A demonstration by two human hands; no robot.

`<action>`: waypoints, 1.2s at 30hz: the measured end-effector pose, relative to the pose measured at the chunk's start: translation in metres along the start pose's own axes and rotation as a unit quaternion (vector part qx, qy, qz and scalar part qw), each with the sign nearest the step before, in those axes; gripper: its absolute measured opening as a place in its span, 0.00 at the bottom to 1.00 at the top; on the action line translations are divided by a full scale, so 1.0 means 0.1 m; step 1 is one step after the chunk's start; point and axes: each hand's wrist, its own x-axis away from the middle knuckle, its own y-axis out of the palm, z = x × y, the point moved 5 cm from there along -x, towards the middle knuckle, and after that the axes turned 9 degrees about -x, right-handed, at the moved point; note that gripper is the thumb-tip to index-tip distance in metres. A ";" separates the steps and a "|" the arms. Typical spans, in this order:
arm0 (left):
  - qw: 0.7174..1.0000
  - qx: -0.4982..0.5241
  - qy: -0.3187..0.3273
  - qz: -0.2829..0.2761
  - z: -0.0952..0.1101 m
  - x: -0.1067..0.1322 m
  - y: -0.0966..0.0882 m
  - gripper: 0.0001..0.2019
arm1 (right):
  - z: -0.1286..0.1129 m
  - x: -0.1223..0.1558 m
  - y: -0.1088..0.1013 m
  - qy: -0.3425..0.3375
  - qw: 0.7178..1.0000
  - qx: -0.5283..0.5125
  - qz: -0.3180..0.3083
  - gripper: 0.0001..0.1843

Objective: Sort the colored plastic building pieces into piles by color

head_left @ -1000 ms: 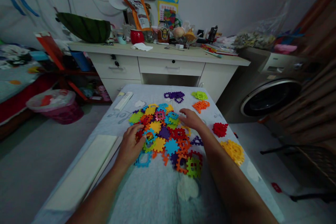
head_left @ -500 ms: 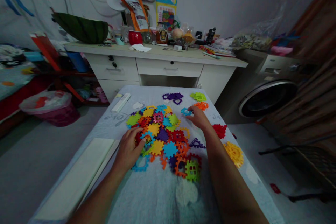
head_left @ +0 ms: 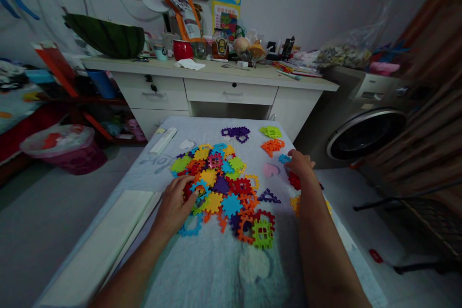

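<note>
Colourful plastic interlocking building pieces [head_left: 221, 184] lie in a mixed heap on the cloth-covered table. At the heap's left edge rests my left hand [head_left: 177, 202], thumb and fingers apart, touching the pieces. My right hand [head_left: 301, 163] is at the table's right side, its fingertips closed on a light blue building piece [head_left: 284, 159]. Sorted by colour around it are orange pieces [head_left: 272, 147], green pieces [head_left: 270, 131] and purple pieces [head_left: 236, 133]. My right hand and forearm partly hide the red pieces [head_left: 294, 180] and yellow pieces [head_left: 295, 205].
A long white board [head_left: 104, 245] lies along the table's left side, with a small white bar [head_left: 163, 141] farther back. Behind the table stands a white desk [head_left: 231, 91] crowded with items. To the right are a washing machine [head_left: 364, 130] and a dark metal-framed chair [head_left: 426, 224].
My right hand has carried the blue piece to the right, away from the heap, uncovering a pink heart print on the cloth. My left hand stays at the heap.
</note>
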 end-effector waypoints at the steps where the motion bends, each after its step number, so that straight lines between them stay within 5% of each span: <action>1: 1.000 -0.001 0.001 0.000 0.00 0.00 0.00 0.19 | -0.01 0.00 0.00 -0.002 1.000 0.002 -0.004 0.22; 13: 1.000 -0.003 0.008 0.000 0.03 0.01 -0.02 0.19 | -0.03 -0.01 0.04 -0.027 0.996 0.004 -0.085 0.19; 17: 1.000 -0.006 0.015 0.001 0.04 0.00 -0.02 0.19 | 0.08 -0.02 -0.13 -0.042 0.998 -0.027 -0.029 0.22; 21: 1.000 -0.010 0.017 0.004 0.01 0.00 -0.02 0.19 | 0.22 0.06 -0.22 -0.066 0.994 -0.044 -0.070 0.27; 25: 1.000 -0.008 0.015 0.001 0.02 0.00 -0.01 0.20 | 0.27 0.24 -0.14 -0.090 0.989 0.015 -0.115 0.34; 36: 1.000 -0.007 0.021 0.005 0.03 -0.01 -0.01 0.20 | 0.37 0.45 0.01 -0.118 0.985 0.064 -0.110 0.24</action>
